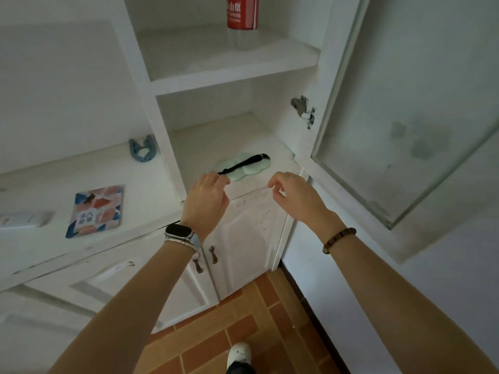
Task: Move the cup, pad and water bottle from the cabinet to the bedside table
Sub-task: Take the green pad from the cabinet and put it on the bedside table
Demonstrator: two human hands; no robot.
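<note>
A clear water bottle (243, 14) with a red label stands on the upper shelf of the open white cabinet. On the lower shelf (216, 139) lies a pale green cloud-shaped pad (252, 170) near the front edge. A black strap-like item (248, 161) rests across the pad. My left hand (206, 201) pinches the near end of that black item just in front of the pad. My right hand (294, 197) hovers to the right of the pad at the shelf's front edge, fingers loosely curled and holding nothing.
The glass cabinet door (405, 103) stands swung open on the right. On the counter to the left lie a colourful packet (95, 210), a blue clip-like item (143, 151) and a white device (24, 219). Lower doors with handles (213, 255) are shut. Tiled floor below.
</note>
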